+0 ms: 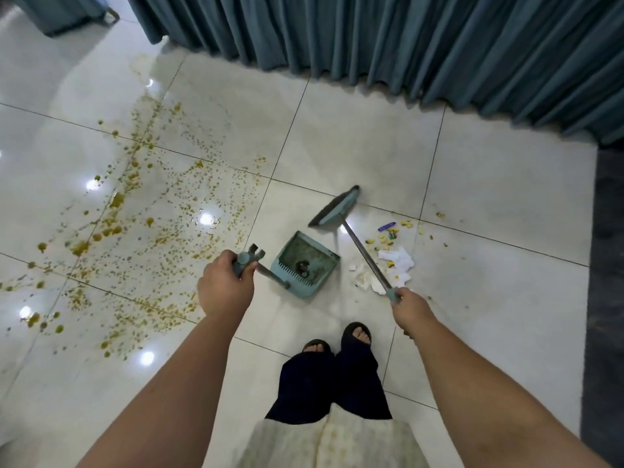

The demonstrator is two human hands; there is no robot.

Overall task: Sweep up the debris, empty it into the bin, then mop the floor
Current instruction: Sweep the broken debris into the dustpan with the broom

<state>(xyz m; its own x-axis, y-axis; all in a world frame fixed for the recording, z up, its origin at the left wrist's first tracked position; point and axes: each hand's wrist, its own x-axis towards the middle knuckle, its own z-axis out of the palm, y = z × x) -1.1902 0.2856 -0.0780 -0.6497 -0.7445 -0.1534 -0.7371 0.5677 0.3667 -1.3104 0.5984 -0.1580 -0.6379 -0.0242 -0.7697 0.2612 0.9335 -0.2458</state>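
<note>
One broom (334,211) and one dustpan (304,258), so just a single set. Two hands in shot, the left hand (224,288) and the right hand (413,309). Two feet as well, with a left slipper (316,347) and a right slipper (356,334). I can make out two curtains, the big teal curtain (405,38) along the back and a smaller curtain (64,11) top left. The trash pile has one blue wrapper (386,227) and a few crumpled white tissues (396,260), can't pin an exact number. The yellow crumbs (383,238) are too many to count, and so are the drops in the yellow-brown splatter (135,204).
</note>
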